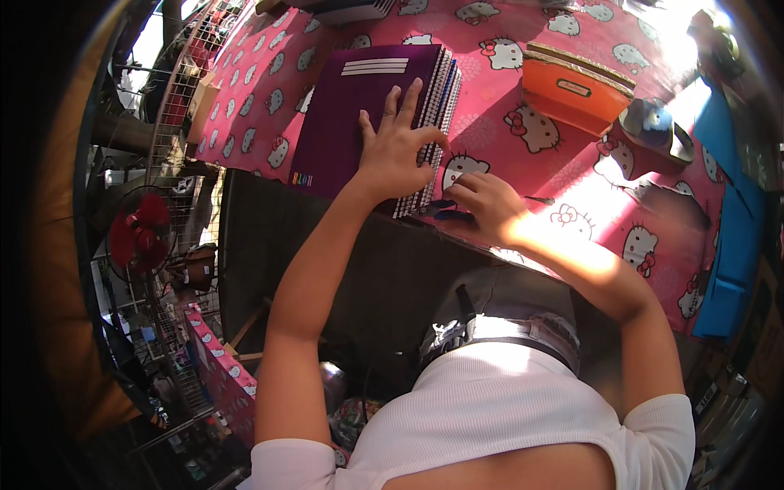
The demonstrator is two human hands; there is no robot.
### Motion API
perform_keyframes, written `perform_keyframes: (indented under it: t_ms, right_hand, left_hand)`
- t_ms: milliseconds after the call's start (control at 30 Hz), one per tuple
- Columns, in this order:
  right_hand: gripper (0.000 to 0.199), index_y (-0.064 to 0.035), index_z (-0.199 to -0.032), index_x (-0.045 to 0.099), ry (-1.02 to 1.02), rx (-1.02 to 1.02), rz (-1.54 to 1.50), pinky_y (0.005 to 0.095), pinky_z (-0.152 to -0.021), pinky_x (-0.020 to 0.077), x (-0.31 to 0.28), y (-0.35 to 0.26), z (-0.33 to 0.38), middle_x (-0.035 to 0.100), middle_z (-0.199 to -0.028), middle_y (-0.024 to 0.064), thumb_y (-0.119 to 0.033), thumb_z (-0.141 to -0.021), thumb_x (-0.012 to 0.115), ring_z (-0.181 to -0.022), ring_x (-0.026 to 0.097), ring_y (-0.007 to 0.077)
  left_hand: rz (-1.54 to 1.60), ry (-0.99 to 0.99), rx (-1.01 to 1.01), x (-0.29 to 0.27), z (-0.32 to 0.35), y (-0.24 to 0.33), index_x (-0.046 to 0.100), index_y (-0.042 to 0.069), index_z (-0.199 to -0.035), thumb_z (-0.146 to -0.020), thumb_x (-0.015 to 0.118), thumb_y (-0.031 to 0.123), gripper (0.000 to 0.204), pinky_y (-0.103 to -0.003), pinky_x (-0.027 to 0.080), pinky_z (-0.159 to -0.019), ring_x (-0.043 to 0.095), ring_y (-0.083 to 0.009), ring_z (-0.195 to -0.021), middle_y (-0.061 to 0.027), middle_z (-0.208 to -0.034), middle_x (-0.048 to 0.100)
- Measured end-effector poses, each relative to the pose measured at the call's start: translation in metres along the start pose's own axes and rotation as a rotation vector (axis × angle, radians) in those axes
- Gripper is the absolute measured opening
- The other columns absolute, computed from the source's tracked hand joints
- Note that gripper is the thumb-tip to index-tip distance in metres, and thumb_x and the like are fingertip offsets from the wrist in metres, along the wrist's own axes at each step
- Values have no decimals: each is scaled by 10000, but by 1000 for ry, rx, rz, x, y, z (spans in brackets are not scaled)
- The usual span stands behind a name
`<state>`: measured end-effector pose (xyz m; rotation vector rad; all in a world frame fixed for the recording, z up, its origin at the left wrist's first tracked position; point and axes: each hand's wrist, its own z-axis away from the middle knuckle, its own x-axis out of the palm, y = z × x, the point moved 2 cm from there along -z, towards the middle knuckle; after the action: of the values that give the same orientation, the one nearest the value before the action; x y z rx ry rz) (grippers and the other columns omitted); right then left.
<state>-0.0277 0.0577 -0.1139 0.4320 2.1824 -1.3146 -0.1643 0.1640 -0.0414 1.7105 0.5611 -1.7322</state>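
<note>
A stack of spiral notebooks (351, 122) with a purple top cover lies near the table's front edge, its wire bindings (434, 114) along the right side. My left hand (394, 155) rests on the purple cover with fingers spread. Its thumb and forefinger reach over the spiral edge. Close by the stack's lower right corner, my right hand (487, 204) is bent with its fingers curled together. Something dark blue (454, 216) shows beneath those fingers; its kind is not clear, and the fingertips are partly hidden.
A pink cartoon-print cover (535, 131) spreads over the table. An orange holder (576, 91) stands at the right, beside a tape dispenser-like object (656, 131). Blue sheeting (727, 253) hangs at the right edge. To the left are a wire grille (175, 106) and a red fan (143, 233).
</note>
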Motion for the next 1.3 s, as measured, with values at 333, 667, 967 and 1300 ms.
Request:
perform_keyframes:
  t_ms: [333, 667, 967, 1300]
  right_hand:
    - [485, -71, -1041, 585, -249, 291, -227, 358, -740, 459, -11, 8, -7, 622, -923, 96, -425, -755, 753, -859, 603, 212]
    - [478, -118, -1033, 571, -76, -75, 130, 430, -910, 398, 5, 8, -2, 568, -1024, 63, -370, -674, 761, -1018, 531, 262]
    - [424, -106, -963, 605, 121, -231, 301, 384, -843, 433, -4, 2, -4, 575, -966, 55, -333, -656, 792, -978, 550, 246]
    - [419, -36, -774, 639, -597, 777, -504, 401, -733, 506, -16, 11, -22, 632, -749, 109, -445, -756, 724, -803, 652, 204]
  left_hand:
    - [-40, -51, -67, -2, -3, 8, 609, 297, -1153, -592, 750, 155, 595, -713, 78, -1054, 38, -373, -1444, -89, -1582, 40]
    - [-3, -83, -69, -6, -4, 9, 613, 274, -1126, -594, 720, 128, 562, -707, 47, -1059, 11, -373, -1447, -87, -1585, 29]
    - [-363, -82, -109, -10, -7, 37, 523, 287, -1300, -686, 780, 232, 668, -749, 97, -1020, -19, -427, -1431, -78, -1581, -71]
    - [-265, -166, -181, 3, -11, 32, 577, 227, -1223, -657, 800, 129, 616, -771, 228, -974, 12, -455, -1417, -35, -1578, -81]
